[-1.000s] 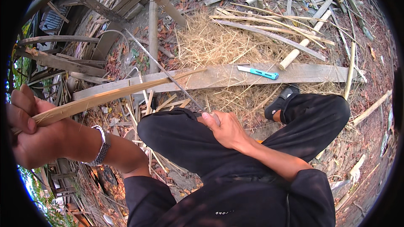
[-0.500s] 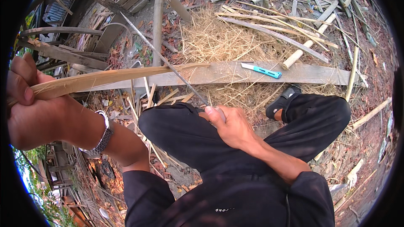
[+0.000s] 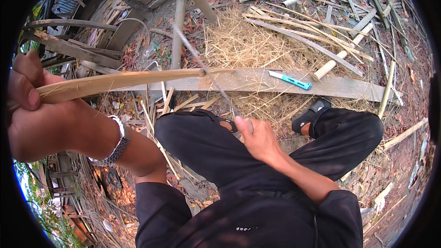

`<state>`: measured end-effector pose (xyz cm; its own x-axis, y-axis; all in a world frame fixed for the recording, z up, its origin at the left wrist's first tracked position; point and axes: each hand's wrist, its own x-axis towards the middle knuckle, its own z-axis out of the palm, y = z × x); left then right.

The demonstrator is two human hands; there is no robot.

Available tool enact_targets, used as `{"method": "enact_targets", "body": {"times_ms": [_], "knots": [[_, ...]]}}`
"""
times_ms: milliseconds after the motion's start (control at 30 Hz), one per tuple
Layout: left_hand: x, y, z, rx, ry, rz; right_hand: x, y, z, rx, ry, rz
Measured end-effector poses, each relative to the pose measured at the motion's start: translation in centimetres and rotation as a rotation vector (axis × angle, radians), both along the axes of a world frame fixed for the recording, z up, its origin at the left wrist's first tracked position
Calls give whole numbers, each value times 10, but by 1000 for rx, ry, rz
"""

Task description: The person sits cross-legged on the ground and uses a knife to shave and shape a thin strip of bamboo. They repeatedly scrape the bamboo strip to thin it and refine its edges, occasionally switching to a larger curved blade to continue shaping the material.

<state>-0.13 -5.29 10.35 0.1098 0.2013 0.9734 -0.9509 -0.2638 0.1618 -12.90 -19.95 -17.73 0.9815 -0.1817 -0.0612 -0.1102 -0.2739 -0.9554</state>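
Outdoors, on littered brown earth [image 3: 411, 105].
Nine o'clock: left hand [image 3: 39, 121] clamped on a pale, tapering wooden strip [image 3: 124, 81] at ten. Four: right hand [image 3: 262, 140] grasping a thin grey tool [image 3: 191, 50]. Twelve: weathered grey plank [image 3: 353, 90]. One: golden straw [image 3: 255, 46].

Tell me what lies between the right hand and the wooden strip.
In the head view, a thin blade stretches from the right hand to the wooden strip.

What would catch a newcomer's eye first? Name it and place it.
The bright blue cutter, lying on the grey plank right of centre, likely stands out first. Next come the pale wooden strip, reaching from the left hand toward the middle, and the long thin tool in the right hand, crossing it near its far end.
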Motion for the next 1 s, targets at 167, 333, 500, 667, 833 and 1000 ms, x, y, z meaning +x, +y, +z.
{"method": "enact_targets", "body": {"times_ms": [167, 333, 500, 667, 833, 1000], "knots": [[12, 43, 8, 25, 77, -357, -4, -48, -36, 181, 537, 12], [8, 21, -10, 230, -191, 679, 3, -28, 33, 361, 6, 43], [14, 34, 0, -4, -5, 73, 14, -7, -3, -21, 144, 135], [20, 30, -2, -88, 36, 171, 20, -41, -108, -102, 612, -44], [26, 70, 7, 8, 149, -321, 29, -40, -90, -138, 366, -77], [20, 75, 10, 17, 170, -305, 34, -33, -111, -116, 438, -9]]}}
